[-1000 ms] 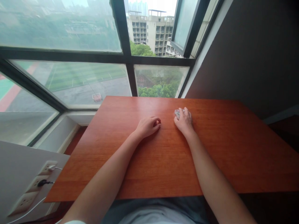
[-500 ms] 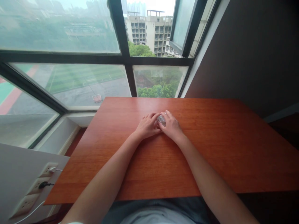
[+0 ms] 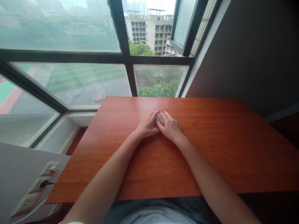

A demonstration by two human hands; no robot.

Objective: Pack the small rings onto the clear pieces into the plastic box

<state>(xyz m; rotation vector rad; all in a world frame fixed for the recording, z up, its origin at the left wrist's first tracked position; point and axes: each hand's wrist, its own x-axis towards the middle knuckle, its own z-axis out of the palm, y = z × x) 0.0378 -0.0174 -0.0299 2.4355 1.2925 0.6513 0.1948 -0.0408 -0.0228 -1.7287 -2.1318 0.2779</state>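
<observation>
Close together over the far middle of the table, my left hand (image 3: 147, 125) and my right hand (image 3: 171, 126) are curled around a small grey, patterned, card-like thing (image 3: 160, 120). Only part of its top shows in the gap between my fingers and thumbs, so its exact kind is hard to make out. My left fingers bend over its left side. On the right side, my right thumb and fingers close on it. Both wrists rest low, near the wooden tabletop.
The reddish-brown table (image 3: 233, 149) stretches out on both sides of my arms. Dark window frames (image 3: 93, 58) stand beyond its far edge. At the lower left, a wall socket strip (image 3: 35, 186) holds plugs with cables. A dark wall (image 3: 252, 56) rises on the right.
My right fingers have moved slightly, and the patterned thing sits a little further left between my hands. Both hands stay closed around it.
</observation>
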